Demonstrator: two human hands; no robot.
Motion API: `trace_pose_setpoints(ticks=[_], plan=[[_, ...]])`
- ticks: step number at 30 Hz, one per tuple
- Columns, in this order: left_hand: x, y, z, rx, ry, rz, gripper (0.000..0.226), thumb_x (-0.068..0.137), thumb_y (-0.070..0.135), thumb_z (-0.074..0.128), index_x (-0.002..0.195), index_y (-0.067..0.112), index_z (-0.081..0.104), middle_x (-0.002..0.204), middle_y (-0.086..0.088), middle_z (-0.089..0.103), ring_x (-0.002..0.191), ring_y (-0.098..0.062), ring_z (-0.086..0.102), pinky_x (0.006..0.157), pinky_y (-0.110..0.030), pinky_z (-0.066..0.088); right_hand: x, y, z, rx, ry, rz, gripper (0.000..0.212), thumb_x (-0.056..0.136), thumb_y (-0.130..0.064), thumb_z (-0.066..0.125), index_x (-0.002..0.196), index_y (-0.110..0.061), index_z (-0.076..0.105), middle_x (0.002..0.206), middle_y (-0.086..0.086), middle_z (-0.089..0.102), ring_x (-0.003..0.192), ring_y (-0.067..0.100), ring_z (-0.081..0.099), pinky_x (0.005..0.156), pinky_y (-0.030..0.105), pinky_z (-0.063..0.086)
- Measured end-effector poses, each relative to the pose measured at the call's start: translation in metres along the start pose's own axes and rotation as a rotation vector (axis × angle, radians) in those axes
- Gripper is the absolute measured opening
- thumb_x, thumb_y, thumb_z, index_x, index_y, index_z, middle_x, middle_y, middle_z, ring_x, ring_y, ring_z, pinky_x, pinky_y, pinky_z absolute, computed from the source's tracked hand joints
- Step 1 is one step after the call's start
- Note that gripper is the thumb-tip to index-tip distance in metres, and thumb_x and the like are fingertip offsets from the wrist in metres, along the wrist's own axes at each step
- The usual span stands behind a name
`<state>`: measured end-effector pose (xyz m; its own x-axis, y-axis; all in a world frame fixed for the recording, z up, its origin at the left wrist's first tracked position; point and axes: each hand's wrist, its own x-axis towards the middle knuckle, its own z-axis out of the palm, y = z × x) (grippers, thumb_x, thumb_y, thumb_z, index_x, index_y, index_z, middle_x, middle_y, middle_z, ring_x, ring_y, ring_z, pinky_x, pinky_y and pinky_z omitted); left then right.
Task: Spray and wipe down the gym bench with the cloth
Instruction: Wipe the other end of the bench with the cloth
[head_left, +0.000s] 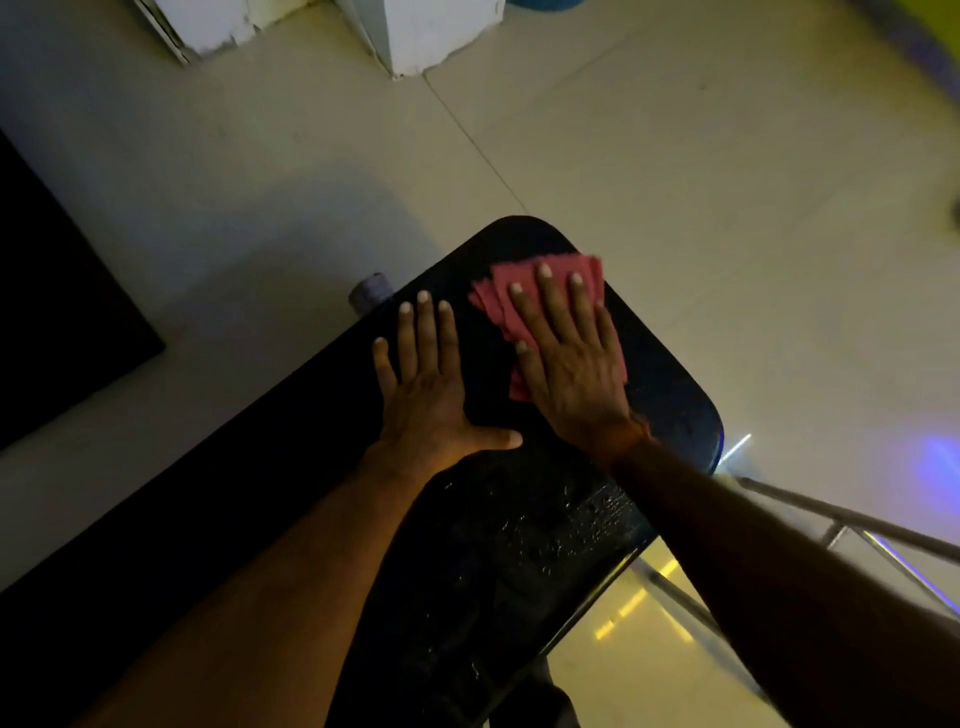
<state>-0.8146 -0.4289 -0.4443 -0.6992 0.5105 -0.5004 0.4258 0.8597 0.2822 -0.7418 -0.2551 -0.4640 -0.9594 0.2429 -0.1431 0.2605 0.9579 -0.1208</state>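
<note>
The black padded gym bench (519, 545) runs from the bottom of the view up to a rounded far end. Wet droplets glisten on its near half. A folded pink cloth (498, 296) lies near the far end of the pad. My right hand (569, 364) presses flat on top of the cloth, fingers spread. My left hand (431, 389) rests flat on the bare pad just left of the cloth, fingers apart, holding nothing. No spray bottle is in view.
Pale tiled floor (675, 182) surrounds the bench. A metal frame bar (857, 525) slants at the right under my right forearm. A small grey cap-like object (370, 292) sits by the bench's left edge. A black mat (57, 312) lies left; white pillar bases (431, 36) stand at the top.
</note>
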Motion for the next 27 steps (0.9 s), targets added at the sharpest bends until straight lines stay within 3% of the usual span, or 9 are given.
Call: trace_pose_setpoints(ticks=[2,6,9,13,17,23,27], plan=[[-0.004,0.003,-0.002,0.014,0.009,0.042,0.160,0.053,0.096,0.063,0.156,0.016,-0.032,0.160,-0.015,-0.042,0.146,-0.032,-0.043,0.114,-0.058,-0.024,-0.019,0.008,0.001,-0.013,-0.026,0.017,0.063,0.108,-0.048,0.021,0.166,-0.028,0.005,0.175,0.005,-0.003,0.161,0.030,-0.005,0.127,0.054,0.014],[0.000,0.015,0.006,0.152,-0.009,0.252,0.155,0.055,0.097,0.058,0.158,0.016,-0.023,0.166,-0.011,-0.032,0.150,-0.028,-0.036,0.116,-0.057,-0.022,0.026,0.011,-0.004,-0.032,0.013,0.122,0.065,0.108,-0.052,0.025,0.165,-0.029,0.005,0.174,0.006,-0.001,0.161,0.032,-0.002,0.128,0.055,0.010],[0.001,0.019,0.009,0.134,-0.009,0.251,0.156,0.054,0.095,0.063,0.159,0.015,-0.021,0.168,-0.010,-0.029,0.151,-0.026,-0.034,0.116,-0.054,-0.023,-0.002,0.011,0.005,0.001,0.067,0.131,0.061,0.109,-0.045,0.025,0.166,-0.027,0.011,0.174,0.008,0.006,0.161,0.032,0.003,0.127,0.054,0.014],[-0.007,0.024,0.012,0.106,-0.019,0.258,0.155,0.056,0.090,0.066,0.159,0.015,-0.022,0.166,-0.011,-0.032,0.153,-0.029,-0.032,0.120,-0.058,-0.017,-0.064,0.026,0.007,0.023,0.003,0.092,0.061,0.108,-0.048,0.020,0.165,-0.027,0.014,0.174,0.006,0.006,0.161,0.030,0.003,0.127,0.053,0.017],[-0.013,0.045,0.025,0.102,-0.022,0.261,0.156,0.055,0.094,0.063,0.158,0.015,-0.024,0.164,-0.012,-0.035,0.152,-0.029,-0.035,0.116,-0.059,-0.020,-0.018,0.039,-0.005,0.054,0.011,0.262,0.059,0.109,-0.047,0.025,0.164,-0.034,0.009,0.175,0.000,0.002,0.161,0.028,0.001,0.127,0.054,0.015],[-0.033,0.055,0.041,0.118,-0.041,0.304,0.156,0.055,0.090,0.068,0.159,0.017,-0.023,0.165,-0.014,-0.034,0.153,-0.032,-0.033,0.119,-0.063,-0.015,-0.117,0.028,0.008,0.138,-0.005,0.385,0.062,0.106,-0.048,0.014,0.165,-0.029,0.011,0.175,0.002,-0.001,0.161,0.027,-0.005,0.128,0.057,0.002],[-0.033,0.057,0.043,0.115,-0.050,0.299,0.159,0.051,0.093,0.066,0.159,0.017,-0.024,0.164,-0.013,-0.036,0.152,-0.032,-0.035,0.117,-0.063,-0.018,-0.074,0.050,-0.003,0.161,-0.023,0.523,0.058,0.109,-0.048,0.016,0.164,-0.037,0.000,0.174,-0.003,-0.008,0.161,0.025,-0.012,0.127,0.060,-0.002]])
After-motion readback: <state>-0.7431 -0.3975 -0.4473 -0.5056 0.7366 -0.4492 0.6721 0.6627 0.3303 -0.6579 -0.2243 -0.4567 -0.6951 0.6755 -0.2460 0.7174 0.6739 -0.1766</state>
